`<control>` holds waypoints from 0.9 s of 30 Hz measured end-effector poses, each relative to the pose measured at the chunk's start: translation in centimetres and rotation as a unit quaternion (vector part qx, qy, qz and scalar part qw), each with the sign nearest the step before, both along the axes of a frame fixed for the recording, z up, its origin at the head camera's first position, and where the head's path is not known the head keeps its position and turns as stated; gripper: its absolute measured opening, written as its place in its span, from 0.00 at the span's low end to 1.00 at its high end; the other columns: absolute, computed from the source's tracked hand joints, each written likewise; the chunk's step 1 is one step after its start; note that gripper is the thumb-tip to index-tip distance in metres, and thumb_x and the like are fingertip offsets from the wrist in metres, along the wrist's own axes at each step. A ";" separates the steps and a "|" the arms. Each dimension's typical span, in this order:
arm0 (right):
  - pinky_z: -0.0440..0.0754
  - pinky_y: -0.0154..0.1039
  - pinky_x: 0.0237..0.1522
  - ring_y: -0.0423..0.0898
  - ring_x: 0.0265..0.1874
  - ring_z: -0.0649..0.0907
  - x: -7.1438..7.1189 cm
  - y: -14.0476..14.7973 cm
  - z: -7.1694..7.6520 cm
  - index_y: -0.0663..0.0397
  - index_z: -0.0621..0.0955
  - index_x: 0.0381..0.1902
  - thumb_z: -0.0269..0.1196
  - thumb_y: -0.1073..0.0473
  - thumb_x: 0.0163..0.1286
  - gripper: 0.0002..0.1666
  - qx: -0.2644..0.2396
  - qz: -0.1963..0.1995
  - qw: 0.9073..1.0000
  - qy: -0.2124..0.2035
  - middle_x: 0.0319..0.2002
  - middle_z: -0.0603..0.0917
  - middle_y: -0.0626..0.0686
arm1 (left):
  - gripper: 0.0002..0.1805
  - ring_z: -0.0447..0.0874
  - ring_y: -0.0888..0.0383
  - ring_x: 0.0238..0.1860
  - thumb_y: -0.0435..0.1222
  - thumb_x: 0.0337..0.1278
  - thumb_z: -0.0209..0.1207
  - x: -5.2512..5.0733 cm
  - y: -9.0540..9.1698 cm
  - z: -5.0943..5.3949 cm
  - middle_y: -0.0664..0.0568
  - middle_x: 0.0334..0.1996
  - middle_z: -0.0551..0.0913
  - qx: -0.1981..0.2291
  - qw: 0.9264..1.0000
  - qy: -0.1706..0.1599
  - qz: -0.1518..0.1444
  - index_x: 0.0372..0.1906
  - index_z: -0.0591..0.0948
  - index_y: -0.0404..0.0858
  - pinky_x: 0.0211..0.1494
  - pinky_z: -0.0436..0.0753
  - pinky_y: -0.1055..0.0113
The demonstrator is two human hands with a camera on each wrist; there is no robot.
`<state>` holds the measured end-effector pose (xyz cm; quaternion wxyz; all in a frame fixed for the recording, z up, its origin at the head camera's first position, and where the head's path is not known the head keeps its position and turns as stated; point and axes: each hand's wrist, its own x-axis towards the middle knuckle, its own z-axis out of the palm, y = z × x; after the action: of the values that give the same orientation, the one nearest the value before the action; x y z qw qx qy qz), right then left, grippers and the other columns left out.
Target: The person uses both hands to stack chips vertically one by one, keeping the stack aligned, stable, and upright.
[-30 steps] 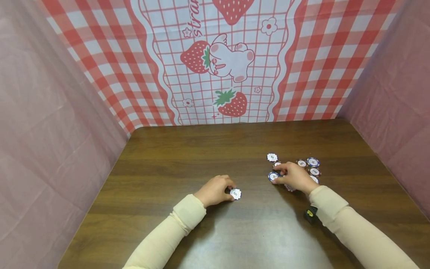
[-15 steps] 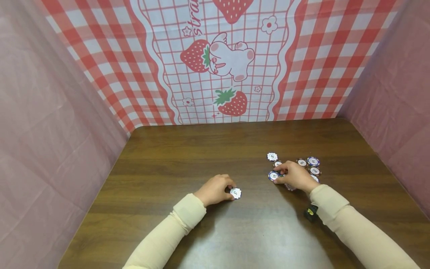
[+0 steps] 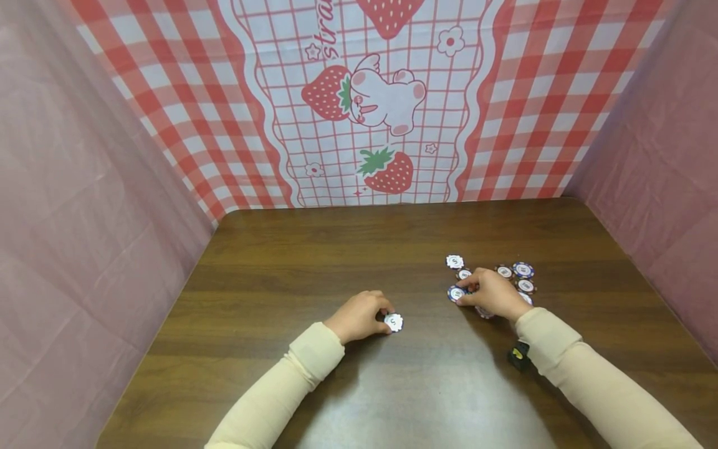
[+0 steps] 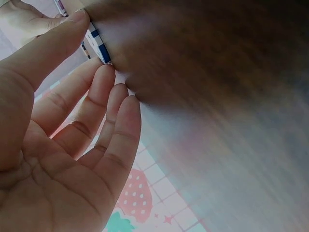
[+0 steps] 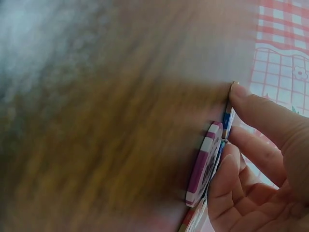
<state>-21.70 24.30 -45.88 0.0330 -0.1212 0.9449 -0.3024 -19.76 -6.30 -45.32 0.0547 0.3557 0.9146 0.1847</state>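
Thumb and fingertips of my left hand [image 3: 361, 317] pinch the edges of a white poker chip [image 3: 394, 322] lying at the middle of the table. Its blue-and-white rim [image 4: 100, 44] shows between thumb and finger in the left wrist view. Further right, my right hand [image 3: 496, 294] has its thumb and index finger at the edges of a blue poker chip [image 3: 455, 294] marked 10. A brown chip [image 3: 463, 274] and another white chip [image 3: 454, 261] lie just beyond it. Under the curled fingers of that hand is a purple-and-white chip [image 5: 204, 164], mostly hidden in the head view.
Right of my right hand lie more chips: a brown one [image 3: 503, 272], a blue one [image 3: 523, 269] and another brown one [image 3: 526, 285]. A black device [image 3: 518, 356] sits at my right wrist. A checked strawberry cloth [image 3: 387, 112] hangs behind the brown wooden table [image 3: 314, 243].
The right index fingertip has come slightly closer to the blue chip, leaving more of the brown chip in sight. My left hand and its white chip have stayed in place.
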 end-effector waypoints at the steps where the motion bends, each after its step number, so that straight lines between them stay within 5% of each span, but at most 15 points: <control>1: 0.69 0.36 0.32 0.43 0.29 0.74 0.0 0.0 0.0 0.61 0.87 0.43 0.75 0.56 0.51 0.21 0.004 0.000 1.000 0.002 0.30 0.78 0.52 | 0.16 0.78 0.60 0.37 0.40 0.45 0.73 0.0 0.0 0.0 0.54 0.37 0.84 0.000 1.000 0.000 0.000 0.41 0.87 0.41 0.46 0.77 0.68; 9: 0.79 0.50 0.42 0.52 0.35 0.82 0.0 -0.4 0.1 0.62 0.87 0.38 0.75 0.55 0.51 0.20 0.042 0.017 0.998 0.045 0.37 0.83 0.59 | 0.15 0.78 0.60 0.37 0.40 0.45 0.73 0.0 0.0 0.1 0.54 0.36 0.83 -0.001 1.000 0.001 0.001 0.41 0.87 0.41 0.45 0.77 0.68; 19: 0.80 0.53 0.45 0.54 0.37 0.84 -0.3 -0.4 -0.1 0.60 0.87 0.37 0.76 0.52 0.51 0.20 0.064 0.027 0.995 0.066 0.39 0.84 0.58 | 0.16 0.77 0.62 0.38 0.42 0.46 0.73 -0.2 0.1 0.0 0.56 0.37 0.83 -0.021 1.000 0.003 0.006 0.42 0.87 0.43 0.46 0.77 0.70; 27: 0.78 0.42 0.37 0.45 0.33 0.82 -0.2 -1.2 0.3 0.58 0.87 0.36 0.76 0.52 0.51 0.18 0.024 0.033 0.997 0.063 0.36 0.84 0.54 | 0.16 0.77 0.63 0.37 0.42 0.46 0.73 -0.2 0.1 0.0 0.56 0.36 0.84 -0.020 1.000 -0.002 0.010 0.42 0.87 0.43 0.45 0.76 0.71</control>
<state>-21.87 23.10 -45.58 -0.0139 -0.1703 0.9477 -0.2697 -19.91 -6.18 -45.28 0.0615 0.3446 0.9216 0.1676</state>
